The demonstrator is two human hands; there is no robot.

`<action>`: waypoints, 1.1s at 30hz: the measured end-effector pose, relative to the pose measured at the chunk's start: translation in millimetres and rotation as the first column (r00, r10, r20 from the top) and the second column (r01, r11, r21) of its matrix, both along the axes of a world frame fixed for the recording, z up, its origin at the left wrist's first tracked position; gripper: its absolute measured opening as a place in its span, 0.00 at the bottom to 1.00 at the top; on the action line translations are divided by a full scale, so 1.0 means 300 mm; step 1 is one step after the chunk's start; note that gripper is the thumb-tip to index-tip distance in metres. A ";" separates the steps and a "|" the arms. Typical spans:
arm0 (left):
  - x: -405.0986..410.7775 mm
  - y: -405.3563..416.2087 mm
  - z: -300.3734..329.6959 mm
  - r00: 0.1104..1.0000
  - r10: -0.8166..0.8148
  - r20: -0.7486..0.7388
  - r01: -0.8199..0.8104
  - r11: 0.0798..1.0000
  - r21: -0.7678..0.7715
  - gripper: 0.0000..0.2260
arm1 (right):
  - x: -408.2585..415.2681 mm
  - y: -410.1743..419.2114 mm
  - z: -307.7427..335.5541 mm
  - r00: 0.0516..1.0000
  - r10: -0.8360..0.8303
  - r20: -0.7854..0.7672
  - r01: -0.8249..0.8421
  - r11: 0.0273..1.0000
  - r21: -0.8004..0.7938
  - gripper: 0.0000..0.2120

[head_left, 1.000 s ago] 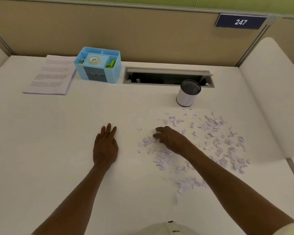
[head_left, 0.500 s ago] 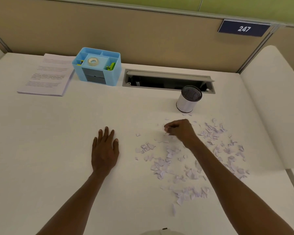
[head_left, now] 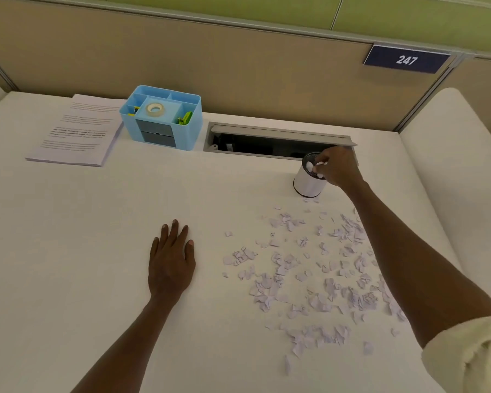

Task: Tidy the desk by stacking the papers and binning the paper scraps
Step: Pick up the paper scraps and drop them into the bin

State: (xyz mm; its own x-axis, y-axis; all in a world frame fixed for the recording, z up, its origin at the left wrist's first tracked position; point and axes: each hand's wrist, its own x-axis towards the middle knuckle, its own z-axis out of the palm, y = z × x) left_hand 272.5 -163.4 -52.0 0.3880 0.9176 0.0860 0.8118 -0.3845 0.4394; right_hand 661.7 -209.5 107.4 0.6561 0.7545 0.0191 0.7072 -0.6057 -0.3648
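The right hand [head_left: 339, 168] is over the mouth of the small white bin [head_left: 308, 184], fingers curled and pinching a few paper scraps [head_left: 312, 167] just at the rim. The left hand [head_left: 172, 260] lies flat on the surface [head_left: 97, 251], fingers straight and close together, holding nothing.

Most of the scattered scraps [head_left: 309, 279] are spread on the surface between the bin and the person's near edge, well apart from the paper stack [head_left: 77, 131], which sits squared at the far left beside the blue desk organiser [head_left: 162, 117].

Risks, as I judge them: the bin is narrow and light-looking — a knuckle against its rim could tip it and spill what is inside. Scraps let go too high or off-centre may flutter down outside it (a few already lie at its base). The open cable tray [head_left: 278, 141] just behind the bin could swallow stray pieces. The right forearm passes above the scattered scraps, and a low sweep could push some off the surface's edge.

Readable writing: the dark plate on the partition says "247" [head_left: 406, 60]. Print on the stack's top sheet and on the scraps is too small to read.
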 end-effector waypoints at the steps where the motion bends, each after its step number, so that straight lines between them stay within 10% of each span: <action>1: 0.001 0.000 0.001 1.000 -0.001 0.002 0.001 1.000 0.002 0.22 | 0.002 0.003 -0.005 0.999 0.025 0.029 -0.023 0.997 -0.072 0.14; 10: -0.002 -0.002 -0.008 1.000 -0.002 0.009 0.001 1.000 0.021 0.19 | -0.060 -0.010 -0.019 0.976 0.082 0.200 -0.136 0.952 0.273 0.08; 20: 0.002 -0.005 0.011 1.000 0.000 0.015 -0.001 1.000 0.006 0.20 | -0.280 -0.098 -0.332 0.941 0.331 -0.075 -0.339 0.901 -0.269 0.23; 28: 0.001 -0.004 0.011 1.000 0.001 0.019 -0.001 1.000 0.012 0.21 | -0.472 -0.265 -0.412 0.930 0.348 -0.116 -0.331 0.933 0.144 0.23; 33: 0.000 -0.004 0.008 1.000 0.005 0.001 -0.005 1.000 -0.007 0.18 | -0.449 -0.305 -0.389 0.989 0.138 -0.050 -0.141 0.989 -0.054 0.24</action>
